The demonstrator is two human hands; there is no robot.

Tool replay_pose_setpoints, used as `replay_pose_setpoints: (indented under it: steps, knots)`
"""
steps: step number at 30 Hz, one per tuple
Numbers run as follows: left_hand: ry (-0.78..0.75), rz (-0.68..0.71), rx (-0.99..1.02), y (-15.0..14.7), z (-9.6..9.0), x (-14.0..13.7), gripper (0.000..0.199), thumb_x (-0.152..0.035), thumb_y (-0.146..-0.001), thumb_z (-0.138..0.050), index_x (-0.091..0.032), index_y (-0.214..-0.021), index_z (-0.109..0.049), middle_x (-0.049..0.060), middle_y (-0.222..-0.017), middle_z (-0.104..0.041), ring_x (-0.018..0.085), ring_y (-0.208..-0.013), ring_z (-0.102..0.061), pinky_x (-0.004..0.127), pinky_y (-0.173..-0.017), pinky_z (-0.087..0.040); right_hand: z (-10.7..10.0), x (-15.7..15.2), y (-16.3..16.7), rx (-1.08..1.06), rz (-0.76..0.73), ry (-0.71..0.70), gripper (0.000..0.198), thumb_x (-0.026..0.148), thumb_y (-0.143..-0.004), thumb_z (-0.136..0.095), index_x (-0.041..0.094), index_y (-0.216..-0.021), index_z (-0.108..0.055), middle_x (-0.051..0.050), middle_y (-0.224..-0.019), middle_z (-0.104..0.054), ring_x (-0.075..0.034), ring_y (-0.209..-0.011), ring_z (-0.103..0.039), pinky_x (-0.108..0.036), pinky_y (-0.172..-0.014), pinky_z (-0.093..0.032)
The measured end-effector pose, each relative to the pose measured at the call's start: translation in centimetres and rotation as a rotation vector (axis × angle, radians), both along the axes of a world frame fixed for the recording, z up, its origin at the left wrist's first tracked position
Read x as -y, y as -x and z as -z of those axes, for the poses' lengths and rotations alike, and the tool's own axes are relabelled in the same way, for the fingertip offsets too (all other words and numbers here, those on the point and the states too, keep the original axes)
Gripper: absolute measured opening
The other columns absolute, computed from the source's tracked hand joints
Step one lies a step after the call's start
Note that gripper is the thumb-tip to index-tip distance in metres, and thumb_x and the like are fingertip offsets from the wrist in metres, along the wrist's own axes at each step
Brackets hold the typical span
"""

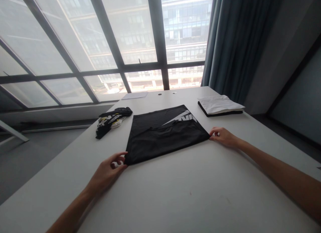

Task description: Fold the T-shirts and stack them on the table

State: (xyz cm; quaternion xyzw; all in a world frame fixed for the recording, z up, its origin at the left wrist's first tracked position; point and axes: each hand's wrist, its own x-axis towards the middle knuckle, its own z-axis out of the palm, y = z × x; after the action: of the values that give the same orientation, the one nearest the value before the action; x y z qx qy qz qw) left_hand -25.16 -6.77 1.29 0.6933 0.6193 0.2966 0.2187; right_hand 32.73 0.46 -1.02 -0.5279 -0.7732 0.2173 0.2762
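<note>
A black T-shirt with a white print lies on the white table, its near part folded over toward the window. The fold makes a straight edge on my side, and the neckline shows on top. At the near left corner, my left hand pinches the cloth between thumb and fingers. My right hand pinches the near right corner in the same way. Both hands rest low, close to the tabletop.
Left of the shirt lies a crumpled heap of dark clothes with yellow and white print. A folded stack of white and black cloth sits at the right on the table. Paper lies at the far edge, before windows and a curtain.
</note>
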Motion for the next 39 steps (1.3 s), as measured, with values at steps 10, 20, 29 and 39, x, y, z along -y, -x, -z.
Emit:
replay_pose_setpoints:
  steps: [10,20,29,39]
  knots:
    - [0.078,0.029,0.046,-0.1,-0.4,0.1,0.069,-0.056,-0.071,-0.077,-0.021,-0.130,-0.068,0.007,-0.098,-0.076,0.021,-0.077,-0.066,0.031,-0.069,-0.055,0.6,-0.1,-0.4,-0.043,-0.032,0.004,0.040,0.059,-0.081,-0.068,0.021,-0.090,-0.078,-0.008,-0.098,-0.070,-0.019,-0.072,-0.056,-0.033,-0.069,-0.051]
    - [0.002,0.079,-0.006,0.1,-0.1,0.5,0.054,-0.041,-0.078,-0.072,-0.021,-0.128,-0.067,0.002,-0.090,-0.073,0.016,-0.071,-0.059,0.027,-0.065,-0.049,2.0,-0.8,-1.3,-0.031,-0.072,-0.006,0.052,0.073,-0.081,-0.066,0.021,-0.081,-0.076,-0.011,-0.098,-0.071,-0.021,-0.070,-0.060,-0.034,-0.065,-0.052]
    - [-0.227,0.225,-0.273,0.0,-0.4,1.7,0.049,-0.044,-0.107,-0.039,-0.022,-0.149,-0.054,0.010,-0.151,-0.055,0.025,-0.141,-0.049,0.042,-0.118,-0.037,1.4,0.5,0.3,0.077,-0.008,-0.296,0.055,0.057,-0.095,-0.054,0.028,-0.140,-0.063,-0.012,-0.139,-0.065,-0.035,-0.122,-0.064,-0.050,-0.100,-0.055]
    - [-0.045,0.423,-0.639,0.3,1.6,2.8,0.063,-0.044,-0.110,-0.036,-0.029,-0.166,-0.014,0.008,-0.170,-0.022,0.029,-0.157,-0.021,0.055,-0.126,-0.021,3.7,0.7,0.5,0.359,-0.303,-0.302,0.056,0.040,-0.103,-0.048,0.035,-0.158,-0.040,-0.004,-0.158,-0.048,-0.032,-0.147,-0.041,-0.061,-0.118,-0.037]
